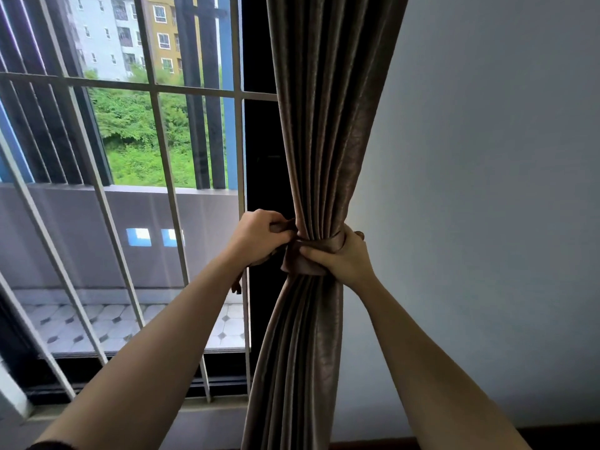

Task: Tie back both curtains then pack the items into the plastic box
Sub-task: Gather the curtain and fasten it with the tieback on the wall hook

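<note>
A brown pleated curtain [328, 125] hangs at the right edge of the window, gathered into a narrow waist. A matching brown tie-back band [329, 243] wraps around that waist. My left hand [259, 237] grips one end of the band on the curtain's left side, fingers curled tight. My right hand [341, 254] holds the band from the right, thumb across the front and fingers behind the curtain. A loose end of the band [293, 263] hangs below my right thumb. No plastic box or other curtain is in view.
White window bars [162, 151] cover the glass to the left, with a tiled balcony [107, 323] beyond. A plain white wall [487, 190] fills the right side. The window sill [207, 404] runs along the bottom left.
</note>
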`<state>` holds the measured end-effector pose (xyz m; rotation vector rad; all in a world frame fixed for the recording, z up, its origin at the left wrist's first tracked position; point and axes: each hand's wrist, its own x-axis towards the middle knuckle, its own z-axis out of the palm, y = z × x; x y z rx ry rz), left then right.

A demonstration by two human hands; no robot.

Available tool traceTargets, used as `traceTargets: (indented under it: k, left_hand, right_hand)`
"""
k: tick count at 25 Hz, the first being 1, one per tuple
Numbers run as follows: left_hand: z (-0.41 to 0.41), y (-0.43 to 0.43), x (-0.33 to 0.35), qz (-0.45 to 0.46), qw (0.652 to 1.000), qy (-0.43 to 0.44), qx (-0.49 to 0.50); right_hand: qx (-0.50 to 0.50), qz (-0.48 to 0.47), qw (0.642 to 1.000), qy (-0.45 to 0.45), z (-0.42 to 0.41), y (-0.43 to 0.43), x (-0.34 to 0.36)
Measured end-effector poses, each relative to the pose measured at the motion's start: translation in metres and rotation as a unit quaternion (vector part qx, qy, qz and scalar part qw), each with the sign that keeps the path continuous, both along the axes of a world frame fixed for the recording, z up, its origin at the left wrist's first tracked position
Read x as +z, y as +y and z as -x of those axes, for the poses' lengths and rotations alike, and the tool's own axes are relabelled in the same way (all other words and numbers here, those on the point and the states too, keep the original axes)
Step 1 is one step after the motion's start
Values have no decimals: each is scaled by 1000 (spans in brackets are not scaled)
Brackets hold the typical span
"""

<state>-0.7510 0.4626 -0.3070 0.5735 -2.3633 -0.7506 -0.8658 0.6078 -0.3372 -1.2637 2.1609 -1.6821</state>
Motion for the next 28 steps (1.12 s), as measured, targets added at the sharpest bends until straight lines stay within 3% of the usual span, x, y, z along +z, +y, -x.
traceTargets:
  k: [7, 14, 17, 20, 22, 25, 28]
  left_hand:
    - [-26, 3, 7, -90, 990, -29, -104]
    - [-34, -7, 34, 0, 998, 25, -56]
    - [-36, 3, 45, 98, 994, -29, -25]
    - [-29, 11, 20, 125, 986, -111, 28]
    - [-25, 15, 15, 130, 985, -89, 73]
    - [-18, 13, 21, 69, 997, -34, 4]
    - [-21, 16, 11, -24, 999, -34, -30]
  right_hand:
    - [131, -16, 991, 36, -9, 1, -4]
    - [128, 9, 991, 36, -15, 5, 2]
    - [120, 22, 992, 40, -17, 7, 4]
    - [104, 46, 993, 32, -17, 10, 0]
    - [104, 50, 992, 40, -15, 10, 8]
    - [108, 63, 992, 24, -11, 9, 19]
    - [112, 44, 993, -10, -11, 14, 5]
